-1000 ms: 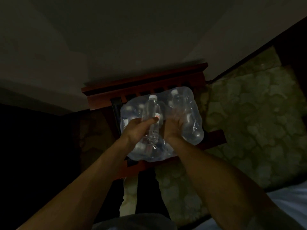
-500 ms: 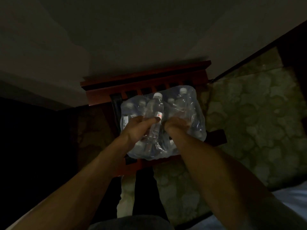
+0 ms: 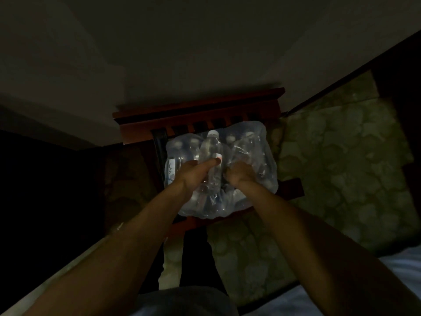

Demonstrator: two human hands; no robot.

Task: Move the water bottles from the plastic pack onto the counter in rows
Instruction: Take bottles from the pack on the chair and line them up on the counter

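Note:
A clear plastic pack [image 3: 262,156] of several water bottles lies on a dark red wooden chair [image 3: 196,109] in dim light. My left hand [image 3: 193,176] grips one clear bottle with a white cap [image 3: 210,149], which stands out above the pack, its thumb across the bottle's middle. My right hand [image 3: 240,175] presses into the pack's wrap just right of that bottle, fingers curled into the plastic. Other white caps show through the wrap at the far side.
The chair stands against a pale wall [image 3: 205,53]. A patterned greenish carpet [image 3: 341,160] spreads to the right and below. White bedding [image 3: 401,283] shows at the lower right corner. The left side is dark.
The held bottle has risen slightly farther out of the pack in my left hand. My right hand stays on the wrap, shifted a little.

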